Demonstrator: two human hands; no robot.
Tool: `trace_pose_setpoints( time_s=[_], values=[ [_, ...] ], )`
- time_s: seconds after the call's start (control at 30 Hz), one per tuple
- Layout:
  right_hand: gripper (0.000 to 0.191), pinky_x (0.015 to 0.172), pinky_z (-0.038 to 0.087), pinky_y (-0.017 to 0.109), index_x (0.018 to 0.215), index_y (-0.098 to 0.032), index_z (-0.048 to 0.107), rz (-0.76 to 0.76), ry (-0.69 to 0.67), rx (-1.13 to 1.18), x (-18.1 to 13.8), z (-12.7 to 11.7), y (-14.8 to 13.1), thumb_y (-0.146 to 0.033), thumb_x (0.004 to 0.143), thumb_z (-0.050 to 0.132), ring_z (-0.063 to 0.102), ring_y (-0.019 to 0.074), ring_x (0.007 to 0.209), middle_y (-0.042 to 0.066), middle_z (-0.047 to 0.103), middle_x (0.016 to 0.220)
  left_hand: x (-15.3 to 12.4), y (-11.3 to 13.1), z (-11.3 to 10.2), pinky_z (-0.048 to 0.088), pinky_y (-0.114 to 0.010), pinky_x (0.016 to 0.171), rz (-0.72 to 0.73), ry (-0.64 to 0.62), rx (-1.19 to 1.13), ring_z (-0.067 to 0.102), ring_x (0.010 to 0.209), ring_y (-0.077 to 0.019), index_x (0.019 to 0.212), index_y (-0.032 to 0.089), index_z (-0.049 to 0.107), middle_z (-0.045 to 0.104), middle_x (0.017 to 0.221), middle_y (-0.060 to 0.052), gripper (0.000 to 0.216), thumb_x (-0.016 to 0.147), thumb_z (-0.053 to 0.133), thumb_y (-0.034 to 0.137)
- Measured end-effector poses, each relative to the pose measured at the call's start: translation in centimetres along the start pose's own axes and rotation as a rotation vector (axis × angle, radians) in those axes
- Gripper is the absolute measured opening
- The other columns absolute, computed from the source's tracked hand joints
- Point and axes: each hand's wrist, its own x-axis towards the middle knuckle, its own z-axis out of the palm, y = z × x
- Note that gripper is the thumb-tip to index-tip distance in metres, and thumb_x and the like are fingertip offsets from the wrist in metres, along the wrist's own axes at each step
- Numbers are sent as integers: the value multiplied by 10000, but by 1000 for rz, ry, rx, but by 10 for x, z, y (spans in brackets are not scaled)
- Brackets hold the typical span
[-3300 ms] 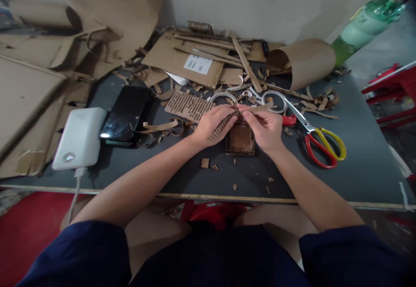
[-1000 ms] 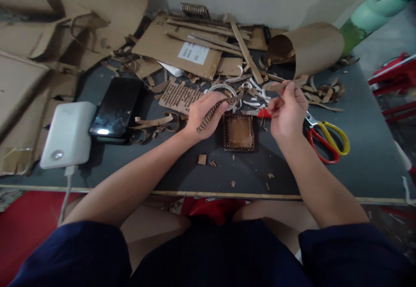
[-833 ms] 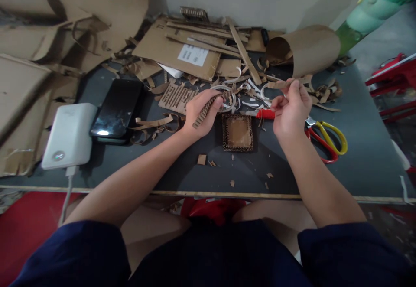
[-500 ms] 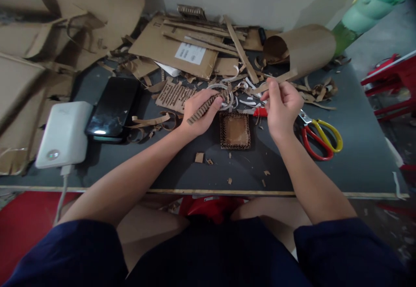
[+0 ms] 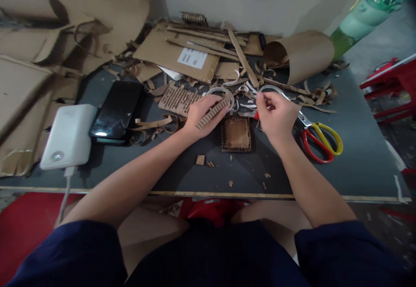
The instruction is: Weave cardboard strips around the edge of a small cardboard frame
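My left hand (image 5: 204,115) is closed around a ridged strip of corrugated cardboard (image 5: 212,113), which slants across the palm. Behind those fingers shows a pale ring-shaped roll (image 5: 231,94). My right hand (image 5: 276,115) is pinched, and a pale curved strip (image 5: 271,87) arcs from its fingertips; its exact kind is unclear. A red-handled tool (image 5: 256,115) lies partly hidden beside that hand. Between and below the hands sits a small square cardboard piece (image 5: 236,134) with a corrugated border. Scissors (image 5: 320,141) with red and yellow handles rest right of my right wrist.
Cardboard scraps (image 5: 177,98), a labelled cardboard sheet (image 5: 156,50) and long strips clutter the back. A cardboard tube (image 5: 312,55) and green bottle (image 5: 360,20) stand at right. At left are a black phone (image 5: 117,105) and a white power bank (image 5: 68,135) with a cable.
My right hand has moved slightly left and down. The strip at its fingers now bends into an arc. My left hand still holds the corrugated strip, turned a little. The whole view has shifted slightly.
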Motion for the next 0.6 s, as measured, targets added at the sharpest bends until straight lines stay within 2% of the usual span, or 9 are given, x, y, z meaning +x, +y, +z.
trace_pose_setpoints(
  time_s=[0.07,0.17,0.27,0.33,0.4,0.47,0.6],
  values=[
    [263,639,511,322,845,-231,770,-19,-10,22,-1,-2,-1,-437,921,626,602,144,564,6,700,655,0,0,0,573,-278,833,8,-12,5,727,930,-186,983,174,655,751,960,-72,275,1012,526,415],
    [216,718,566,364,1025,-264,774,-127,-119,123,-3,-4,-6,-409,910,664,650,169,641,23,761,804,0,1,1,571,-289,864,7,-10,-3,729,968,-198,981,168,653,754,981,-84,268,1018,515,395],
    [331,948,559,450,1215,-325,724,-388,-297,172,-3,-4,-11,-369,887,709,716,247,988,45,761,1168,-1,-2,2,571,-306,888,39,-76,-29,722,995,-202,1029,168,651,747,1029,-97,271,1018,510,399],
    [319,1035,511,496,1221,-374,715,-534,-376,144,-3,-3,-12,-352,903,698,675,273,1164,21,711,1309,-1,-3,3,573,-321,892,107,-128,-58,715,1016,-205,1085,166,652,736,1063,-109,315,1033,471,418],
    [247,1049,487,513,1166,-406,731,-589,-407,102,-3,-2,-11,-342,938,659,664,266,1196,-3,714,1303,-1,-4,3,573,-340,902,190,-171,-106,704,1060,-216,1156,160,646,723,1115,-130,363,1053,419,423],
    [207,1059,470,513,1123,-417,740,-579,-396,41,-3,-2,-10,-350,956,637,672,254,1178,-19,739,1240,-1,-3,3,568,-357,920,248,-201,-157,690,1109,-229,1237,154,621,704,1178,-153,379,1063,393,401],
    [174,1074,456,515,1068,-343,742,-591,-316,-138,-6,-1,-7,-339,972,597,674,263,1161,-1,760,1148,0,-1,3,555,-369,960,284,-228,-188,668,1163,-239,1323,162,574,677,1248,-160,354,1057,399,318]
  ],
)
